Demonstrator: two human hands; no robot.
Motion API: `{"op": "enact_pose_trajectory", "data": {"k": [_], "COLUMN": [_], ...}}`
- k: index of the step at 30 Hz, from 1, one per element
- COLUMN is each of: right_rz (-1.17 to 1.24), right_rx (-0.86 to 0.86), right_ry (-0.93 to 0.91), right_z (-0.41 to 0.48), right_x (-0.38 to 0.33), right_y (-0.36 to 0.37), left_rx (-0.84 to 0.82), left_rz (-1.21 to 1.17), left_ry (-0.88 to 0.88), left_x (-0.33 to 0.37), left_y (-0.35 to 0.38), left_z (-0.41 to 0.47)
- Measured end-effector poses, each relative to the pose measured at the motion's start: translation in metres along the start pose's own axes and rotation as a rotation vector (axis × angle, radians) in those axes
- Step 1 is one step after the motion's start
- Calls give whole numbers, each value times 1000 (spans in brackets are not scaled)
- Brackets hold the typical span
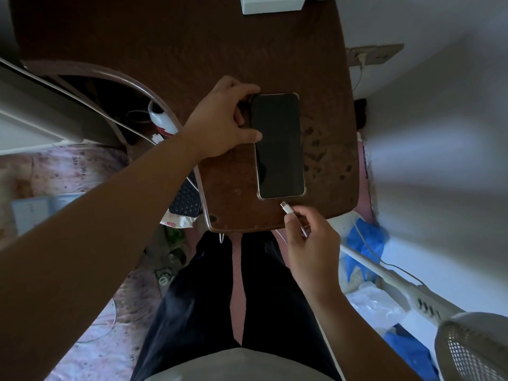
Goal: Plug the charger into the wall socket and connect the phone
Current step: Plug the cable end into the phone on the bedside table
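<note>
Head view: phone [277, 145] lies flat, screen dark, on the brown table [192, 50] near its front edge. Left hand [225, 122] clamps the phone's upper left side, thumb on the glass. Right hand [310, 248] pinches the white cable connector [286, 208], tip just short of the phone's bottom edge. Wall socket [373, 55] at upper right seems to have something plugged in. For the insert: keep the phone pinned, square the connector to the port, push straight, no angling.

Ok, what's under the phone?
The phone lies flat on the brown table, left hand steadying it. Anything beneath it is hidden.
</note>
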State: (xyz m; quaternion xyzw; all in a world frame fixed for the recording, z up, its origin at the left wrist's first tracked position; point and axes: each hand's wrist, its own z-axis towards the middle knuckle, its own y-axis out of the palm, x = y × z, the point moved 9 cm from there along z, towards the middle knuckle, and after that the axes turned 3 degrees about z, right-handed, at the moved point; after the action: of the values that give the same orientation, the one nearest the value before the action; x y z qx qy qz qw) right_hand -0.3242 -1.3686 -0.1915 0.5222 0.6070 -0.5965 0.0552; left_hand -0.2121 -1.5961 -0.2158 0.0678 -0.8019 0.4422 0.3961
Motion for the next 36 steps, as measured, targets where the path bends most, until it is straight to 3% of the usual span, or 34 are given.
{"op": "enact_pose_trajectory", "data": {"k": [16,22,36], "right_rz": [142,118,57], "right_rx": [114,202,200], "right_ry": [138,115,95], "right_z": [-4,-8,-2], "right_x": [3,0,-2], "right_y": [12,3,5], "left_rx": [-2,-17,-35], "left_rz": [-14,-20,-15], "left_ry": [-4,-20,-7], "left_x": [2,0,-1], "left_y": [-1,-1,-2], "left_z": [-1,0,1]}}
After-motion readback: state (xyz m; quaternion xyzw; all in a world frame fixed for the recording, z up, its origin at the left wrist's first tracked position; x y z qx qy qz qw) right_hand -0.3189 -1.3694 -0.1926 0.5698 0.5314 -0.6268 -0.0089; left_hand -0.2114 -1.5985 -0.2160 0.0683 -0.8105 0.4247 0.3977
